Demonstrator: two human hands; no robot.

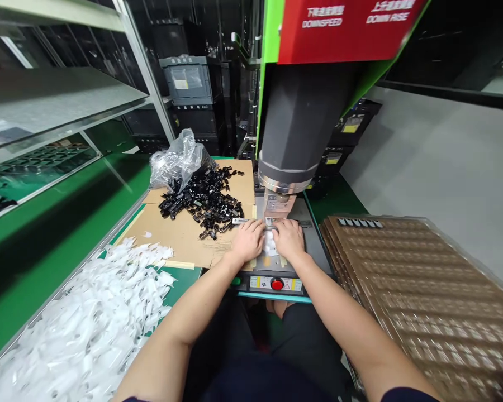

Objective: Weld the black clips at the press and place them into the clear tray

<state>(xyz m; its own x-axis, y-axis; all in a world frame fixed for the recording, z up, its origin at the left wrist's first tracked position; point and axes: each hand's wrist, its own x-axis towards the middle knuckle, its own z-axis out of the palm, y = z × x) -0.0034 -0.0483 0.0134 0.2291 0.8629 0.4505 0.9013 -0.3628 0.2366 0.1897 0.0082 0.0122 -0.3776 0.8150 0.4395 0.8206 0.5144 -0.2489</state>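
Observation:
A thin white plastic piece [270, 245] lies on the machine's metal bed, right below the pale metal horn [279, 204] of the press. My left hand [248, 241] grips its upper end from the left, fingers bent and pressed together. From the other side, my right hand [289, 239] holds the same end, its thumb close to the left one. The fingers partly hide that end and whatever seats it. Just beyond the fingertips a narrow metal bar [304, 223] runs crosswise.
A heap of white plastic pieces [88, 312] covers the left bench. Small black clips [205, 195] are piled on cardboard [184, 240] beside a clear plastic bag [178, 159]. Stacked brown trays [423, 290] stand at right. A red button [277, 285] is on the machine's front.

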